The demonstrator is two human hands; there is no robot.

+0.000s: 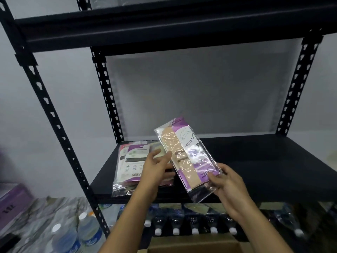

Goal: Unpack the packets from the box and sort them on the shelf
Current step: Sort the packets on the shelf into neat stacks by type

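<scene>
- R hand: fingers + thumb curled round the near end of a clear-wrapped packet w/ purple/beige contents. It grasps the packet tilted, far end up and to the L of the hand.
- L hand: just L of the R hand, released, fingers nearly straight. Its fingertips touch the packet's L edge about mid-length.
- Under and beyond the L hand: pile of packets lying flat and overlapping, top one w/ a barcode. Can't tell if the palm touches the pile.
- Below both hands: black shelf board. The pile sits on its front-L part; the held packet's near end hangs past the front edge.
- Below the wrists, under the board: row of water bottles, white caps toward the camera.
- Betw. the forearms, nearest: cardboard box, only its top edge seen.
- Far L of the L hand: purple box.
</scene>
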